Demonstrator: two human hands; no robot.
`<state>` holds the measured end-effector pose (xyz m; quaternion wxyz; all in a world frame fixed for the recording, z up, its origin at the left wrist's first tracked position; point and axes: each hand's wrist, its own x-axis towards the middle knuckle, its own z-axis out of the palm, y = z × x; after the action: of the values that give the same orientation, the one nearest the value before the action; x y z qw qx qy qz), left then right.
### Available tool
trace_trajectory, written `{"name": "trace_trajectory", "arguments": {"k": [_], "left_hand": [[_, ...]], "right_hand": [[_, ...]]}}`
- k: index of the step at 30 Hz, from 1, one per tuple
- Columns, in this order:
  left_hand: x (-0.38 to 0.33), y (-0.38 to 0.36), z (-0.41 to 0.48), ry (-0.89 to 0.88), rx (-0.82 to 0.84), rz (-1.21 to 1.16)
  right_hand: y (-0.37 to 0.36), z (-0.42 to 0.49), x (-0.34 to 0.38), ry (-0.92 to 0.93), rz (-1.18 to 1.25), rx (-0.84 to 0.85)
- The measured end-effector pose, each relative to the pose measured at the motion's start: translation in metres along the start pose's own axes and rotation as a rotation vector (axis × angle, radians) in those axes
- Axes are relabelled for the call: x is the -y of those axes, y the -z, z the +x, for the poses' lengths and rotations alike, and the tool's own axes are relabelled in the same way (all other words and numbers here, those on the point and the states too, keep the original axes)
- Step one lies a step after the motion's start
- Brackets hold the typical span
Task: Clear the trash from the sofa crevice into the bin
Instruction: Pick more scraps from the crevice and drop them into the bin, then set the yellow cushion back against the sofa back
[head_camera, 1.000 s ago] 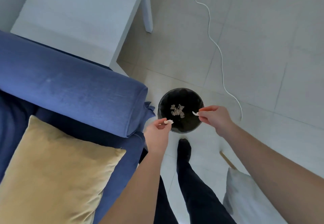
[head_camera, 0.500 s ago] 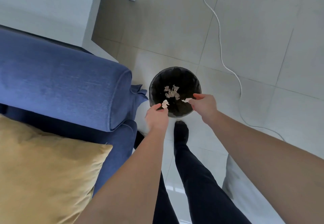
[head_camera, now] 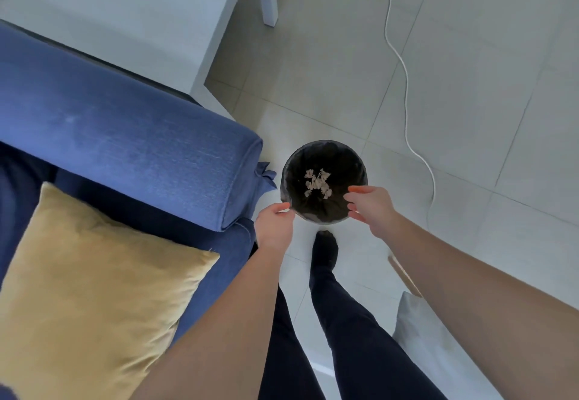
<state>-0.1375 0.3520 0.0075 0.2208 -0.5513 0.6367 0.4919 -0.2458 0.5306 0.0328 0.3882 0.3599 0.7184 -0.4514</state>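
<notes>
Both hands out over the bin [head_camera: 289,166] — a round black one on the tiled floor [head_camera: 470,102], just off the end of the blue sofa [head_camera: 141,136] arm. Right hand [head_camera: 371,208] hangs at the near right rim, fingers spread and loose, nothing between them. Left hand [head_camera: 274,227] sits at the near left rim, fingers curled in; whether anything is pinched there, I cannot tell. Pale scraps of trash [head_camera: 317,182] lie at the bottom of the bin. Yellow cushion [head_camera: 94,290] on the sofa seat, white cable [head_camera: 407,86] trailing across the floor.
</notes>
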Motion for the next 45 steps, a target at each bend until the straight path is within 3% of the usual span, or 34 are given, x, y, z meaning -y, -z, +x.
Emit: {"name": "trace_trajectory", "arguments": {"k": [10, 20, 27, 37, 45], "left_hand": [[-0.020, 0.069, -0.079, -0.092, -0.052, -0.185], [0.007, 0.181, -0.120, -0.094, -0.228, -0.410], [0.070, 0.275, -0.136, 0.004, -0.353, -0.591], [0.192, 0.386, -0.130, 0.142, -0.523, -0.614], [0.271, 0.441, -0.109, 0.306, -0.554, -0.651]], "right_hand": [[-0.025, -0.097, 0.051, 0.148, -0.085, 0.147], [-0.118, -0.192, 0.076, 0.298, -0.343, 0.312], [-0.211, -0.252, 0.068, 0.411, -0.582, 0.399], [-0.344, -0.304, 0.037, 0.521, -0.876, 0.465], [-0.432, -0.307, 0.011, 0.437, -1.029, 0.451]]}}
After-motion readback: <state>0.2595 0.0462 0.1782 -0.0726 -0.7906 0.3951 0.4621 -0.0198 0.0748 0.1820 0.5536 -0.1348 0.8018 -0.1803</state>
